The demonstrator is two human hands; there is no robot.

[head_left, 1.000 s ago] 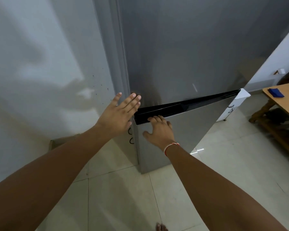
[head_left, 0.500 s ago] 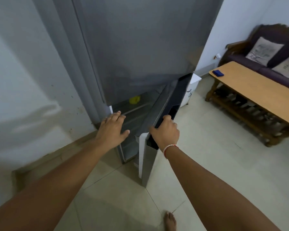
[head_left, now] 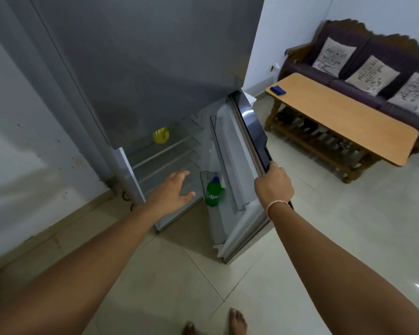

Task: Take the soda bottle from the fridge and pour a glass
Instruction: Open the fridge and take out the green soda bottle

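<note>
The grey fridge (head_left: 155, 68) stands against the wall with its lower door (head_left: 249, 134) swung wide. A green soda bottle (head_left: 214, 192) with a blue cap stands upright in the door's lower shelf. My right hand (head_left: 273, 184) is shut on the top edge of the fridge door. In front of the lower shelves my left hand (head_left: 173, 192) hovers with fingers apart, a short way left of the bottle and not touching it. No glass is in view.
A yellow object (head_left: 160, 135) sits on an upper glass shelf inside. A long wooden table (head_left: 344, 117) with a small blue thing (head_left: 278, 89) stands to the right, a dark sofa (head_left: 324, 76) with cushions behind it. My bare feet (head_left: 237, 321) are on the tiled floor.
The lower door has swung from shut to wide open under my right hand. My left hand left the fridge's edge and moved in toward the shelves. The bottle came into view.
</note>
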